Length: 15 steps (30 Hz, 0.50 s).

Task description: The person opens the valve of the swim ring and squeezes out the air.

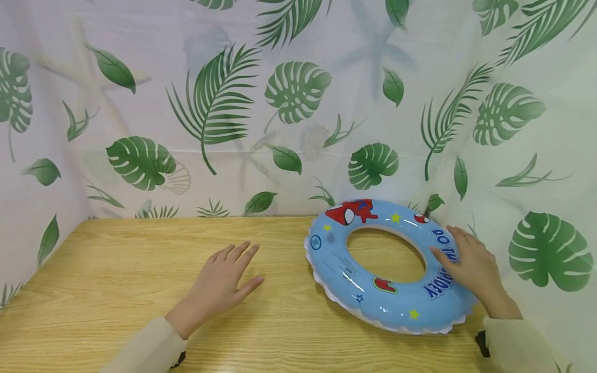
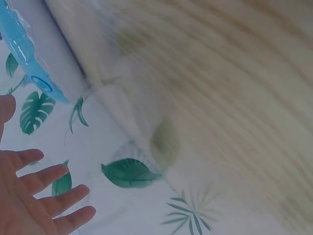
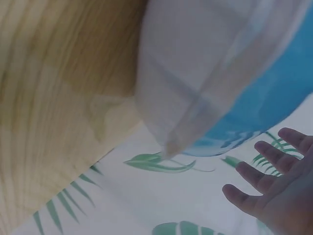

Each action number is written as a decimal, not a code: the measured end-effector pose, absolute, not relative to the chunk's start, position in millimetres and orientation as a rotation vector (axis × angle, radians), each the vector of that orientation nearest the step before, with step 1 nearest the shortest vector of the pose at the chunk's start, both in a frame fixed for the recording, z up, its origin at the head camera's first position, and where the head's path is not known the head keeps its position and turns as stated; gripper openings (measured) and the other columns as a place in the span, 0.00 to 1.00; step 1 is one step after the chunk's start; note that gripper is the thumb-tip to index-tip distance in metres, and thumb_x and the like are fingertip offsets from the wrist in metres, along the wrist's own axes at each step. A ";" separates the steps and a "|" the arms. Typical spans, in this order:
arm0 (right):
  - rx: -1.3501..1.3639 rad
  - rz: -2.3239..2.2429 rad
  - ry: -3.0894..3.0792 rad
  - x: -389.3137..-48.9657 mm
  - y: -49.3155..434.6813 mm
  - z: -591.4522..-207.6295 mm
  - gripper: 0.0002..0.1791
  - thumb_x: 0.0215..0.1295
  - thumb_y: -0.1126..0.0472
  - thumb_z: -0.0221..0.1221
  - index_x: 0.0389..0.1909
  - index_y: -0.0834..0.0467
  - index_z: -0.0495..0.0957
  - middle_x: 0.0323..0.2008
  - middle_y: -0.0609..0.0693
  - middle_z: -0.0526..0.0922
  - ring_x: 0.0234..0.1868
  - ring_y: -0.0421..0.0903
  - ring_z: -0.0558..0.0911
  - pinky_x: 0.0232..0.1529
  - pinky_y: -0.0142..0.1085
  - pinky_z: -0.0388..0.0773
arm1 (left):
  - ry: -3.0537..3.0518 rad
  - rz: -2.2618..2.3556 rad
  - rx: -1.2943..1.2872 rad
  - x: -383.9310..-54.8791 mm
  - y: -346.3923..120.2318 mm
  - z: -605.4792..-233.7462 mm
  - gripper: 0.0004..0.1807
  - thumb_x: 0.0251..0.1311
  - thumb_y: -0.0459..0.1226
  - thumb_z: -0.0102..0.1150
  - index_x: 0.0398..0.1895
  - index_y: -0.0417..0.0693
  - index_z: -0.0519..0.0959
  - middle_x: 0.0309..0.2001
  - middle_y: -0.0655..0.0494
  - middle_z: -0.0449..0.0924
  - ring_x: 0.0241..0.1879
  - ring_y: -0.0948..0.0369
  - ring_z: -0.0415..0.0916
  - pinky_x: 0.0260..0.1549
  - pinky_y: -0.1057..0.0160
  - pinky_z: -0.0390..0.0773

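Observation:
An inflated blue swim ring (image 1: pixel 345 274) with a white underside, cartoon prints and lettering lies on the right part of the wooden table. Over its right side is my right hand (image 1: pixel 475 264), fingers spread and thumb reaching across the lettering. The right wrist view shows that hand's fingers (image 3: pixel 247 171) loosely extended beside the ring's blue edge (image 3: pixel 274 103). My left hand (image 1: pixel 219 285) hovers over the table left of the ring, fingers spread, holding nothing. In the left wrist view, a strip of the ring (image 2: pixel 22 44) appears beyond the left hand's fingers (image 2: pixel 54 178).
The wooden table (image 1: pixel 140 259) reaches back to a white cloth (image 1: pixel 242 181) printed with green leaves, which hangs behind it and along both sides. The right side of the cloth stands close to the ring and right hand.

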State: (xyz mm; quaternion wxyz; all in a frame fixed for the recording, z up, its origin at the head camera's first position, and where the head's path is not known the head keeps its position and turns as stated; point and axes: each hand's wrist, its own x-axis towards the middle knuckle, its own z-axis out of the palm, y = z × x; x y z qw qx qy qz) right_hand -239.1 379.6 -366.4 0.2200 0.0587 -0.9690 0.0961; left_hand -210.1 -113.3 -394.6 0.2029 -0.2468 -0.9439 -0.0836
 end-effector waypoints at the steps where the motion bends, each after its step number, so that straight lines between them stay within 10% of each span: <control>1: 0.155 0.277 -2.684 -239.8 381.2 -366.9 0.39 0.62 0.42 0.51 0.62 0.69 0.59 0.57 0.73 0.65 0.54 0.73 0.65 0.44 0.70 0.62 | -2.631 -0.244 -0.699 -211.0 -109.3 -394.3 0.35 0.60 0.59 0.47 0.67 0.52 0.61 0.63 0.47 0.66 0.58 0.43 0.67 0.53 0.45 0.68; 15: 0.083 0.353 -2.766 -251.4 392.2 -371.5 0.38 0.63 0.43 0.50 0.61 0.70 0.59 0.58 0.75 0.62 0.53 0.75 0.64 0.43 0.71 0.62 | -2.688 -0.355 -0.775 -223.6 -56.8 -389.3 0.35 0.63 0.58 0.42 0.67 0.50 0.59 0.63 0.49 0.67 0.60 0.47 0.66 0.55 0.47 0.67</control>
